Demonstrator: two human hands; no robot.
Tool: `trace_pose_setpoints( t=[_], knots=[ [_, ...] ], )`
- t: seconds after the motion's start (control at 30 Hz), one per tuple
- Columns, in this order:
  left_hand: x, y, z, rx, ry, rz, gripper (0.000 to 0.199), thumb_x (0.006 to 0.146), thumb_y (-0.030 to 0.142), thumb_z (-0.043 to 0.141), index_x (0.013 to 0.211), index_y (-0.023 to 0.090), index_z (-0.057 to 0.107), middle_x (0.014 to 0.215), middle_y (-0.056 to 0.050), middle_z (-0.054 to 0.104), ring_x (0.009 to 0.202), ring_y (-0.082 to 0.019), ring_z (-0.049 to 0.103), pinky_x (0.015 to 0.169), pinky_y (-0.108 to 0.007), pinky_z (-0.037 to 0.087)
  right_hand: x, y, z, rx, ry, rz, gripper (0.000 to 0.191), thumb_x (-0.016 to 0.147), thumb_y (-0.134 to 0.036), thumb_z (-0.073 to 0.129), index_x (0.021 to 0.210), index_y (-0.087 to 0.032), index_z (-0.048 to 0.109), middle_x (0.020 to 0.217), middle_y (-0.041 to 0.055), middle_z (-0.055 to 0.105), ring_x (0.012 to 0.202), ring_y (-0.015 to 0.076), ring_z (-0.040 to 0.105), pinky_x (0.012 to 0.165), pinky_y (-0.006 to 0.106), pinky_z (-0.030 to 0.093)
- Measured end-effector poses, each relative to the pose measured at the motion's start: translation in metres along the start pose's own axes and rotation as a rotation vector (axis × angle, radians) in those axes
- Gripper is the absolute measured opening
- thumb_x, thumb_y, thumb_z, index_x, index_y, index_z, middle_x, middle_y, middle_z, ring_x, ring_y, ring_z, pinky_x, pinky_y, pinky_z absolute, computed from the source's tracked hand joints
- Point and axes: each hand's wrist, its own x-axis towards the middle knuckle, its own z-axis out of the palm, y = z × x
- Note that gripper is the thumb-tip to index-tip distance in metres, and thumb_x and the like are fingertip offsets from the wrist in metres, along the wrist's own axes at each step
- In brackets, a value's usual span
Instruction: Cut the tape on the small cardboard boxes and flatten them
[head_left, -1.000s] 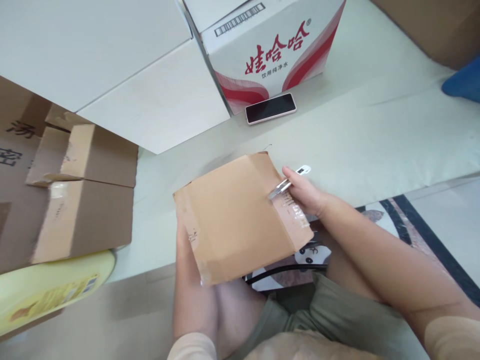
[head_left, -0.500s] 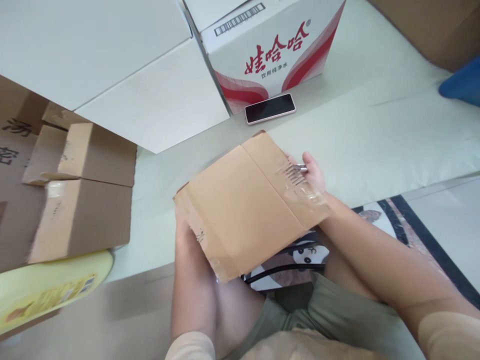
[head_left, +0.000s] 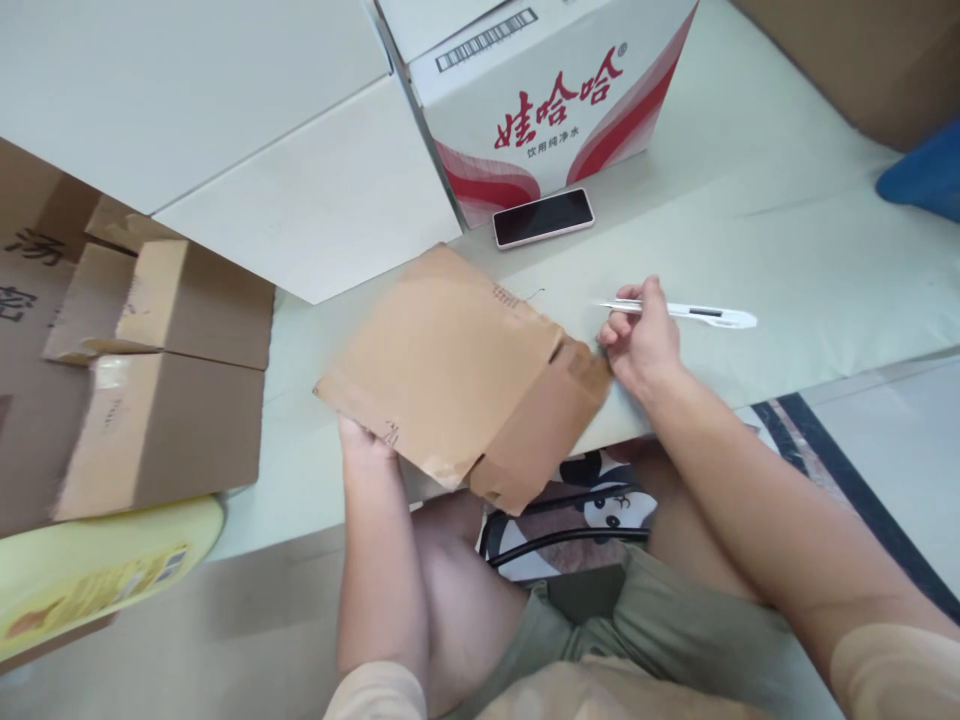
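Note:
A flattened brown cardboard box (head_left: 450,360) is held tilted above my lap and the table's near edge. My left hand (head_left: 366,440) grips its lower left edge, with most of the fingers hidden beneath the board. One flap at the box's right end is folded down, its edge ragged. My right hand (head_left: 637,335) is closed around a white utility knife (head_left: 712,316); the thin tip points left and the body sticks out to the right. This hand is just right of the box, close to the flap.
A pink-edged phone (head_left: 544,218) lies before a white and red carton (head_left: 555,120). White panels (head_left: 315,200) stand at the upper left, opened brown boxes (head_left: 187,400) at the left. A yellow container (head_left: 112,570) is lower left, a blue object (head_left: 922,175) far right.
The cardboard box has turned and shifted left, and its right flap now hangs folded. My right hand has come off the box, moving right, with the utility knife now in plain view.

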Motion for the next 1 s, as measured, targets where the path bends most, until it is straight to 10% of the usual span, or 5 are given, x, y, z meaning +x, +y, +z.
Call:
trace_pose_setpoints(
  t=[0.1,0.4,0.53,0.7,1.0],
  knots=[
    [0.007,-0.001,-0.002,0.047,0.131,0.125,0.052,0.104,0.063,0.049,0.117,0.021,0.078,0.113,-0.01,0.083,0.128,-0.028,0.072,0.103,-0.038,0.062,-0.005,0.001,0.003,-0.097,-0.002,-0.066,0.052,0.081,-0.074,0.077,0.084,-0.027,0.053,0.053,-0.0106,0.055,0.047,0.0077,0.055,0.049,0.019,0.044],
    [0.01,0.007,-0.033,0.242,-0.171,0.284,0.097,0.108,0.06,-0.012,0.112,0.026,0.079,0.121,0.002,0.082,0.153,-0.025,0.051,0.108,-0.05,0.051,-0.029,0.007,0.008,-0.33,-0.205,-0.095,0.056,0.078,-0.078,0.076,0.093,-0.026,0.061,0.088,0.0022,0.08,0.078,0.017,0.076,0.063,0.026,0.054],
    [0.006,0.003,-0.029,0.195,-0.017,0.322,0.088,0.104,0.077,0.006,0.111,0.028,0.079,0.126,-0.002,0.081,0.154,-0.027,0.051,0.112,-0.047,0.052,-0.033,0.01,0.006,-0.289,-0.198,-0.179,0.054,0.076,-0.063,0.086,0.107,-0.029,0.059,0.114,0.0046,0.078,0.107,0.021,0.074,0.081,0.032,0.058],
    [-0.002,0.002,-0.008,0.139,0.042,0.386,0.073,0.085,0.092,0.05,0.118,0.032,0.076,0.13,-0.007,0.079,0.149,-0.031,0.056,0.116,-0.042,0.055,-0.039,0.011,0.012,-0.131,-0.396,0.139,0.06,0.071,-0.07,0.083,0.109,-0.027,0.064,0.1,0.0034,0.079,0.096,0.0245,0.077,0.079,0.037,0.06],
    [-0.015,0.01,0.012,-0.008,-0.049,0.259,0.076,0.088,0.089,0.047,0.125,0.028,0.074,0.139,-0.01,0.074,0.151,-0.032,0.052,0.122,-0.045,0.048,-0.041,0.01,0.018,-0.063,-0.283,0.115,0.046,0.065,-0.052,0.087,0.098,-0.028,0.066,0.097,0.0002,0.082,0.099,0.026,0.077,0.087,0.041,0.064]
  ],
)
